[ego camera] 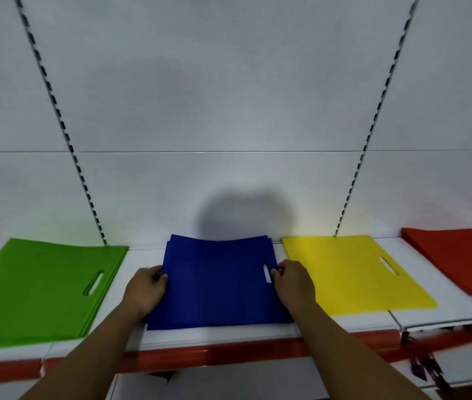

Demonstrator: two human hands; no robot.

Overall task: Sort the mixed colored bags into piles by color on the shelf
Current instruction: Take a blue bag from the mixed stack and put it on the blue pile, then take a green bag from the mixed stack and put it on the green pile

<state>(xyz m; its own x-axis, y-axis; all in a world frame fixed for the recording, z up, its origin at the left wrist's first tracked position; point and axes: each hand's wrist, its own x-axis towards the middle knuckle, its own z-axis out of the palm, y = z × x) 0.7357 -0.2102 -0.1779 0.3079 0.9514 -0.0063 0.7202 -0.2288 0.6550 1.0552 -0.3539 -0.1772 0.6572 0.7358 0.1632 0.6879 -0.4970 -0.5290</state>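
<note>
Four piles of flat bags lie in a row on the white shelf (220, 334): green bags (35, 287) at the left, blue bags (217, 281) in the middle, yellow bags (350, 272) to their right and red bags (459, 261) at the far right. My left hand (146, 290) grips the left edge of the blue pile. My right hand (292, 280) pinches its right edge beside the handle slot. The blue pile's far edge bows slightly upward.
A red strip (229, 355) runs along the shelf's front edge. Behind stands a white back panel with two slotted uprights (353, 183). Dark purple items (428, 368) hang below the shelf at the right.
</note>
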